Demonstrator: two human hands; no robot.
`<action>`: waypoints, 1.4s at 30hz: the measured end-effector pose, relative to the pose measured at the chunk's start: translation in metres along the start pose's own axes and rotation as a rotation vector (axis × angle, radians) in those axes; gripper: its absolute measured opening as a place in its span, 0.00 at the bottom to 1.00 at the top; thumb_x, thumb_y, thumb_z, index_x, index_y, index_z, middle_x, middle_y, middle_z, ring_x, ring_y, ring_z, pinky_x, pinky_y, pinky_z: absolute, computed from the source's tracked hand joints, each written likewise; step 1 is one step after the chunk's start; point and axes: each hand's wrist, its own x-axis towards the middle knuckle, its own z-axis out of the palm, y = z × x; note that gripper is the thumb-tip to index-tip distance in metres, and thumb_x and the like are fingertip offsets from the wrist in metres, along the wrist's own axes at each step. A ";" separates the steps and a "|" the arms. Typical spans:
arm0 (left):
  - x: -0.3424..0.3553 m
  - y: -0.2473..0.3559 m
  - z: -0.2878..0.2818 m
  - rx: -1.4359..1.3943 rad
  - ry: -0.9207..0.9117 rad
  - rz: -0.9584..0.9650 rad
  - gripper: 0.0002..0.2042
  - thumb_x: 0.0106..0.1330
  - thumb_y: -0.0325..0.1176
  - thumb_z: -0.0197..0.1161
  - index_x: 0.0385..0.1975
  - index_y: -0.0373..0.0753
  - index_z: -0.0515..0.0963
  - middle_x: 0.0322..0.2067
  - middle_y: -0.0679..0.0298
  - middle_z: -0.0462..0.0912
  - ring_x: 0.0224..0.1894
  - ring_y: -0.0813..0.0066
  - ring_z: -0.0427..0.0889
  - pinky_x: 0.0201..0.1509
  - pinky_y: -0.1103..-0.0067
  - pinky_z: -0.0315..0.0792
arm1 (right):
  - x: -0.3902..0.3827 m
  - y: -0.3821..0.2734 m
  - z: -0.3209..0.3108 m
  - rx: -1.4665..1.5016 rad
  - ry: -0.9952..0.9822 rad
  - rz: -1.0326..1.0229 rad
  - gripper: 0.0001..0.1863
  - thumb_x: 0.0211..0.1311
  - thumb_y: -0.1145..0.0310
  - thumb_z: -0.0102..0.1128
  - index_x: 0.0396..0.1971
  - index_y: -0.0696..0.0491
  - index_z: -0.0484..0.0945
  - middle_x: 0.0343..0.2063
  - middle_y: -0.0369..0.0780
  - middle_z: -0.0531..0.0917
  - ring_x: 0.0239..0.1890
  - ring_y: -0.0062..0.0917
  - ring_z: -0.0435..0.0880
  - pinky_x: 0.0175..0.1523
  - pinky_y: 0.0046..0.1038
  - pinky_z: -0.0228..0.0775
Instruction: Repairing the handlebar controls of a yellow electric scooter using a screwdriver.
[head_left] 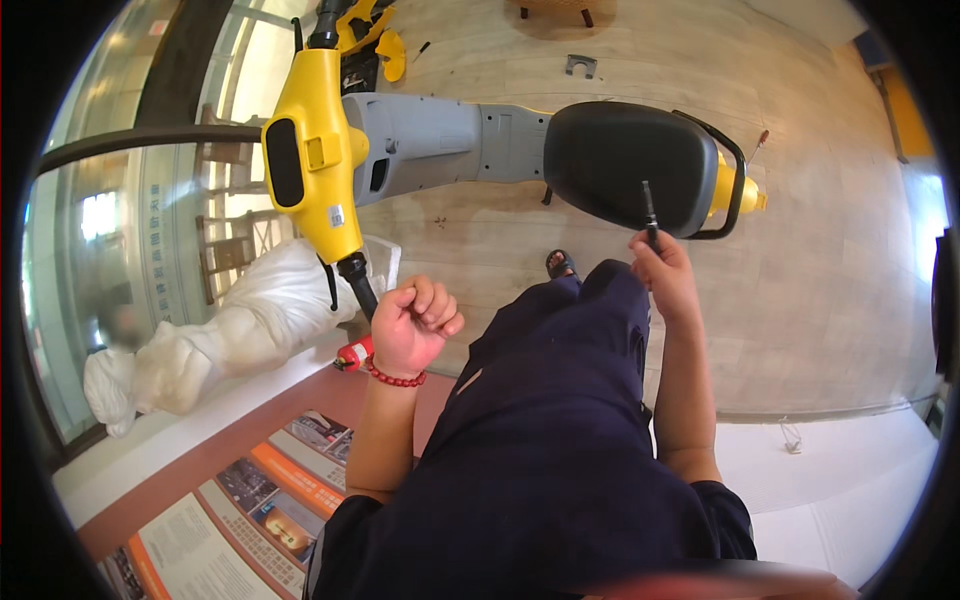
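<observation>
The right hand (pixel 668 272) has thumb and fingers closed on a slim dark tool (pixel 651 215), whose shaft shows against the black seat (pixel 610 150) of the scooter (pixel 440 140). The tool should be light and stiff, best held by its handle, as here. The scooter looks heavy and hard-shelled, its bar ends the natural hold. The left hand (pixel 412 320) curls loosely by the near grip (pixel 358 275); from this angle I cannot tell whether it holds anything. A pale label (pixel 336 216), too small to read, sits on the yellow front; a printed board (pixel 175 560) and glass lettering (pixel 156 250) carry more writing.
</observation>
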 end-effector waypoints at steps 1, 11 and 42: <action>0.003 0.000 0.001 -0.020 0.034 -0.009 0.13 0.62 0.37 0.43 0.16 0.41 0.60 0.14 0.68 0.58 0.19 0.78 0.57 0.26 0.78 0.58 | 0.014 0.006 -0.011 0.087 0.001 -0.071 0.05 0.60 0.69 0.52 0.30 0.55 0.75 0.13 0.27 0.66 0.14 0.07 0.62 0.20 0.13 0.55; 0.016 -0.067 -0.003 -0.190 0.203 0.073 0.12 0.66 0.37 0.47 0.38 0.36 0.74 0.15 0.72 0.58 0.19 0.82 0.58 0.27 0.79 0.60 | 0.149 0.002 -0.064 -0.084 0.102 -0.047 0.07 0.62 0.67 0.50 0.29 0.55 0.73 0.13 0.28 0.65 0.14 0.10 0.63 0.22 0.14 0.59; 0.013 -0.081 -0.002 -0.487 0.573 0.260 0.07 0.54 0.27 0.48 0.29 0.36 0.73 0.17 0.69 0.62 0.21 0.78 0.61 0.28 0.80 0.60 | 0.196 -0.035 -0.019 -0.896 -0.019 -0.287 0.14 0.61 0.65 0.46 0.39 0.60 0.72 0.35 0.52 0.76 0.39 0.51 0.72 0.43 0.38 0.65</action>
